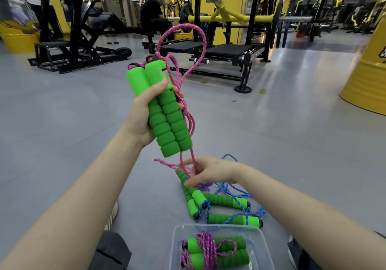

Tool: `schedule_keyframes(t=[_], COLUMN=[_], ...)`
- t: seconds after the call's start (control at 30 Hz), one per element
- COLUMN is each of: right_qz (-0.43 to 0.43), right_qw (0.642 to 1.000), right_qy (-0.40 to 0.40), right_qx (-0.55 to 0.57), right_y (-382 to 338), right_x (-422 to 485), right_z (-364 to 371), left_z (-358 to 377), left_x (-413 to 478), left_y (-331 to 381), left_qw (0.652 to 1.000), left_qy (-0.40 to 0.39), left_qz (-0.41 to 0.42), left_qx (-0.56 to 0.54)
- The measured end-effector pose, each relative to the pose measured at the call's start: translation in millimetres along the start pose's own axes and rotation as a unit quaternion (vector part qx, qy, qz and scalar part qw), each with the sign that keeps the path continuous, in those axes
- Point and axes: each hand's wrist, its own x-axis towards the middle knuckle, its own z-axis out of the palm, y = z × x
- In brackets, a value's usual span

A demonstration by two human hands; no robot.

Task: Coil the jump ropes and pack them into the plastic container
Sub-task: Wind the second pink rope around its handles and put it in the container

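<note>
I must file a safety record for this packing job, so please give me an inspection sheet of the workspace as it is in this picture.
Surface: grey gym floor, smooth.
Job's things: two green handles held up, their pink rope looped above; loose ropes tangled on the floor; container holds one packed rope, coiled.
Clutter: nothing seen.
Hands: left hand grips both handles; right hand at the hanging pink strands, blurred, grip unclear.
Cables: nothing seen.
Surroundings: gym machines, yellow drum, seated person far back.
</note>
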Motion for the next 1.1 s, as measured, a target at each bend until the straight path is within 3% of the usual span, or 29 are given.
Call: schedule_keyframes(t=[0.13,0.2,0.27,0.33,0.4,0.47,0.57,0.6,0.7,0.77,0.87,0.93,1.0,1.03,1.1], right_qz=[0.121,0.222,0.220,0.113,-0.004,-0.069,-0.154,-0.155,-0.058,0.002,0.057,0.143,0.254,0.280,0.224], right_qw=[0.960,0.904,0.869,0.912,0.958,0.955,0.907,0.891,0.894,0.903,0.946,0.959,0.934,0.925,0.945], right_qy=[0.138,0.121,0.106,0.190,0.267,0.285,0.332,0.363,0.444,0.430,0.317,0.233,0.126,0.095,0.124], right_qx=[-0.211,-0.343,-0.431,-0.346,-0.106,0.044,0.206,0.224,0.031,-0.011,0.033,-0.077,-0.218,-0.238,-0.205], right_y=[26,35,28,2,-27,-40,-57,-55,-34,-10,11,11,14,18,16], right_x=[-1,-7,-5,-7,-17,-28,-32,-30,-27,-29,-34,-41,-48,-49,-48], right_z=[-19,-23,-26,-33,-43,-49,-55,-59,-68,-68,-69,-69,-68,-68,-69], left_z=[-6,-13,-17,-16,-13,-11,-14,-16,-22,-27,-28,-25,-23,-23,-23], left_x=[0,0,0,0,1,3,4,4,5,5,4,3,3,3,3], left_y=[13,16,12,7,4,2,1,0,1,3,1,-4,-10,-12,-11], left_qw=[0.994,0.990,0.989,0.987,0.985,0.985,0.984,0.983,0.980,0.979,0.972,0.956,0.926,0.903,0.850], left_qy=[0.084,0.109,0.109,0.106,0.108,0.112,0.122,0.128,0.150,0.156,0.136,0.110,0.091,0.084,0.068], left_qz=[0.071,0.083,0.065,0.041,0.029,0.023,0.017,0.018,0.031,0.028,-0.053,-0.140,-0.235,-0.279,-0.346], left_qx=[-0.012,0.021,0.078,0.114,0.129,0.129,0.130,0.134,0.128,0.127,0.187,0.233,0.280,0.315,0.393])
